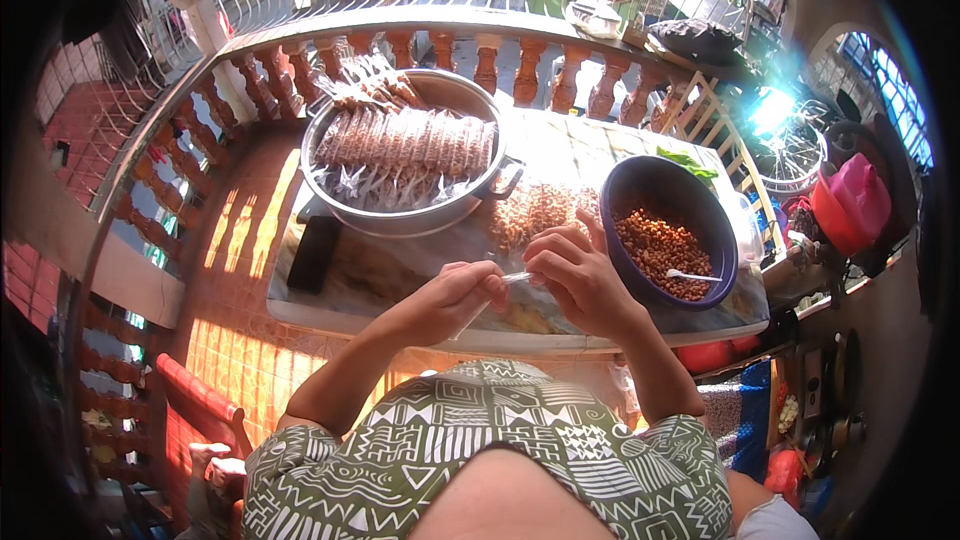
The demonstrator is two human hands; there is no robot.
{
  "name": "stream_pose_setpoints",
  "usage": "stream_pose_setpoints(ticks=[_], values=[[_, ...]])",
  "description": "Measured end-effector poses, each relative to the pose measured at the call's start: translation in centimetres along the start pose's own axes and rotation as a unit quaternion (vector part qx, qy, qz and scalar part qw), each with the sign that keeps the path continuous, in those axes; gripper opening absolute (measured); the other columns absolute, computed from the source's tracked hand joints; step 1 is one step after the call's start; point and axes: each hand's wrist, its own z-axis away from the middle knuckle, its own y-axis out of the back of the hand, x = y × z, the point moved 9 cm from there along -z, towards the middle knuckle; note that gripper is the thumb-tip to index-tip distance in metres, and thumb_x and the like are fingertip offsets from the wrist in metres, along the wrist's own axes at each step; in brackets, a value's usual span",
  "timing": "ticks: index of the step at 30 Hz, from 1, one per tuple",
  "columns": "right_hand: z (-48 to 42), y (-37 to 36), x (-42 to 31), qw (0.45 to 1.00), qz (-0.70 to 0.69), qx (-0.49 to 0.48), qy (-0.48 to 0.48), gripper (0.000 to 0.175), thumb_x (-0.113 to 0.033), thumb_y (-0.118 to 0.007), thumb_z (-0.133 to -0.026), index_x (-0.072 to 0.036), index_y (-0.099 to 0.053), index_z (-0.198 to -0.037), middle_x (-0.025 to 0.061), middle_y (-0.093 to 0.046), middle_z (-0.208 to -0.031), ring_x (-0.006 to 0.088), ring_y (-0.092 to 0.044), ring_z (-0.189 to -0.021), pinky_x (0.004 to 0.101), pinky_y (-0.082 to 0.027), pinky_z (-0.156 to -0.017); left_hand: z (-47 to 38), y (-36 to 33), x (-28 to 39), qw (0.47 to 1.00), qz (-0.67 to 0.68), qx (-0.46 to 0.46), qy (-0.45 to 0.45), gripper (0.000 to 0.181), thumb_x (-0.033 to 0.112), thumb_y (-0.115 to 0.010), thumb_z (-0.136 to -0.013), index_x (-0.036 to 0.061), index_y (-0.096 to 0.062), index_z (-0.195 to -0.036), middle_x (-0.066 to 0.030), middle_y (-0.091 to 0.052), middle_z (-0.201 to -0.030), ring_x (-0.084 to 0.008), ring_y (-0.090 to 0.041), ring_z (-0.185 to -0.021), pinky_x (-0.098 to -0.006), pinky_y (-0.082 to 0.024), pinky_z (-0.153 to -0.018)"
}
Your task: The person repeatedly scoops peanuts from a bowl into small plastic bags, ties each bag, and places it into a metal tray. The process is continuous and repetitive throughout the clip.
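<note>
Between my two hands stretches a narrow, twisted piece of clear plastic (516, 278), apparently the neck of a small bag. My left hand (466, 291) is closed around one end, and a clear strip hangs below its fingers. The fingertips of my right hand (571, 270) pinch the other end. Just beyond lie filled plastic packets (536, 210) of brown nuts on the marble-patterned table (420, 270). To the right stands a dark purple basin (615, 172) holding loose brown nuts (660, 247) and a white plastic spoon (694, 276). A large metal pot (405, 221) at left holds rows of tied packets (405, 142).
A black phone-like slab (313, 255) lies at the table's left edge. Green leaves (686, 162) are behind the basin. A balustrade (486, 64) runs along the far side. At right are a wooden chair (705, 116) and a bicycle wheel (799, 157). Another person's feet (214, 457) show lower left.
</note>
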Motion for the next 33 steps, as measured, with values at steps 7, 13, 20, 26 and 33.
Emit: stream_pose_setpoints(ticks=[7, 13, 20, 26, 33], values=[[0.5, 0.3, 1.2, 0.984, -0.162, -0.022, -0.073, 0.004, -0.010, -0.062, -0.093, -0.007, -0.061, -0.091, 0.0065, -0.062, -0.084, 0.0251, -0.061, -0.085, 0.0401, -0.044, -0.086, 0.7, 1.1, 1.9, 0.957, -0.285, 0.043, -0.038, 0.008, 0.012, -0.060, -0.098, 0.0120, -0.067, -0.093, -0.0022, -0.066, -0.105, -0.0208, -0.060, -0.117, -0.0554, -0.022, -0.114], [1.9, -3.1, -1.6, 0.854, -0.493, -0.029, -0.164, 0.023, -0.013, -0.046, -0.107, -0.001, -0.058, -0.092, 0.0047, -0.057, -0.082, 0.0125, -0.057, -0.074, 0.0278, -0.046, -0.069, -1.0, 0.5, 3.5, 0.886, -0.442, 0.089, -0.110, 0.018, 0.005, -0.065, -0.088, 0.0217, -0.073, -0.090, 0.0014, -0.062, -0.129, -0.0241, -0.037, -0.146, -0.0644, -0.004, -0.117], [1.0, -9.1, -1.2, 0.572, -0.819, 0.019, -0.045, 0.020, -0.015, -0.049, -0.105, -0.001, -0.059, -0.116, 0.0059, -0.059, -0.093, 0.0170, -0.060, -0.085, 0.0329, -0.050, -0.077, -2.8, -0.7, 6.4, 0.982, 0.053, 0.014, -0.182, 0.020, 0.000, -0.066, -0.086, 0.0153, -0.078, -0.089, -0.0144, -0.040, -0.157, -0.0290, -0.017, -0.153, -0.0544, -0.017, -0.119], [-3.2, 0.2, -0.5, 0.945, -0.294, 0.022, 0.142, 0.014, -0.015, -0.068, -0.090, -0.014, -0.068, -0.104, 0.0002, -0.069, -0.104, 0.0157, -0.065, -0.100, 0.0331, -0.051, -0.086, -2.3, 0.2, 3.0, 0.948, 0.290, -0.076, -0.108, 0.014, 0.006, -0.062, -0.094, 0.0064, -0.075, -0.095, -0.0219, -0.038, -0.156, -0.0243, -0.032, -0.149, -0.0466, -0.007, -0.123], [-3.7, -0.8, -1.0, 0.987, -0.018, -0.013, 0.159, 0.018, -0.012, -0.065, -0.087, -0.020, -0.064, -0.104, 0.0005, -0.065, -0.089, 0.0219, -0.067, -0.088, 0.0364, -0.053, -0.072, -0.9, 2.6, -0.9, 0.993, 0.087, -0.079, -0.016, 0.014, 0.011, -0.063, -0.096, 0.0104, -0.075, -0.103, -0.0141, -0.037, -0.159, -0.0269, -0.021, -0.152, -0.0464, -0.018, -0.121]])
